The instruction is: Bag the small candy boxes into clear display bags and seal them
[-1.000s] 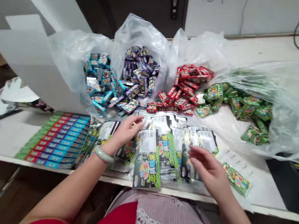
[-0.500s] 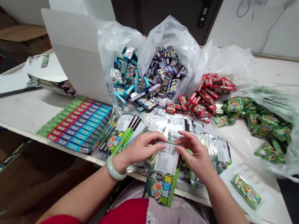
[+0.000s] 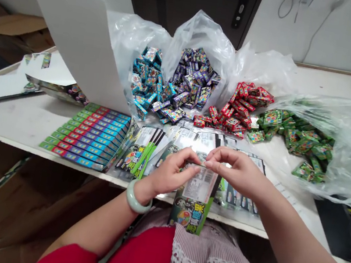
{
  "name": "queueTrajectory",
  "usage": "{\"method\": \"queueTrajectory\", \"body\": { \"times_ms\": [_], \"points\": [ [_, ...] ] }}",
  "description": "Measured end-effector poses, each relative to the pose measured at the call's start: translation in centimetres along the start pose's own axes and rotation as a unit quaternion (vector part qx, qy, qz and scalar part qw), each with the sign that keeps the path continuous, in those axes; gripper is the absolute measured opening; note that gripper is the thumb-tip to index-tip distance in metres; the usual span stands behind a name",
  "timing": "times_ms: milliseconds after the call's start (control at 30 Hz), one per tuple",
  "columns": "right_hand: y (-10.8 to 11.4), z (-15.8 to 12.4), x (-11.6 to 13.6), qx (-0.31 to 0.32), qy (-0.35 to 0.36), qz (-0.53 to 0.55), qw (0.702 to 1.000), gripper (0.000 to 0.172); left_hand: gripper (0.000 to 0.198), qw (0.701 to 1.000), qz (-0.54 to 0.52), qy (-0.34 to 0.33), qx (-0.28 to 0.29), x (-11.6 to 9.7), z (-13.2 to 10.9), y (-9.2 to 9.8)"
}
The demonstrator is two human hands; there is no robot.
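The left hand and right hand both pinch the top edge of a long, flat, glossy green-and-black packet between fingertips and thumbs, its long axis hanging toward the person's lap, over the front edge of a white table.

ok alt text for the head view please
A left hand with a pale bangle and a right hand pinch the top of a green-edged printed packet above a white table. Behind, teal boxes, purple boxes, red boxes and green boxes spill from clear plastic bags.
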State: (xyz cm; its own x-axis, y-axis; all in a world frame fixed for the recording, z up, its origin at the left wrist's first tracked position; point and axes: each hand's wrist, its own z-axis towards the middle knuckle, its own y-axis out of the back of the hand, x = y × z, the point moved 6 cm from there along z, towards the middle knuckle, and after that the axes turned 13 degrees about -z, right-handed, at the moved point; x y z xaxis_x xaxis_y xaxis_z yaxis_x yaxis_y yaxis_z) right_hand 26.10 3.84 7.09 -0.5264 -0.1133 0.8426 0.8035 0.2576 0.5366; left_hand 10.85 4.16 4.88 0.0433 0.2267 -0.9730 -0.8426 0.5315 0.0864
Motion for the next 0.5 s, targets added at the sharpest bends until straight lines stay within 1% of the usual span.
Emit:
{"method": "queueTrajectory", "body": {
  "times_ms": [100, 267, 367, 500],
  "points": [
    [-0.7, 0.3, -1.0, 0.016, -0.035, 0.002, 0.999, 0.024, 0.008, 1.0, 0.001, 0.0, -0.007, 0.3, -0.1, 0.2],
    [-1.3, 0.6, -1.6, 0.014, -0.064, 0.024, 0.998, 0.025, 0.008, 1.0, -0.011, -0.006, -0.012, 0.5, -0.1, 0.5],
    [-1.5, 0.7, -1.4, 0.014, -0.072, 0.014, 0.997, 0.027, 0.01, 1.0, -0.015, -0.013, -0.014, 0.6, -0.1, 0.5],
    [-1.7, 1.1, -1.2, 0.023, -0.066, 0.019, 0.997, 0.027, 0.015, 0.998, -0.005, -0.035, -0.044, 0.8, -0.1, 0.4]
  ]
}}
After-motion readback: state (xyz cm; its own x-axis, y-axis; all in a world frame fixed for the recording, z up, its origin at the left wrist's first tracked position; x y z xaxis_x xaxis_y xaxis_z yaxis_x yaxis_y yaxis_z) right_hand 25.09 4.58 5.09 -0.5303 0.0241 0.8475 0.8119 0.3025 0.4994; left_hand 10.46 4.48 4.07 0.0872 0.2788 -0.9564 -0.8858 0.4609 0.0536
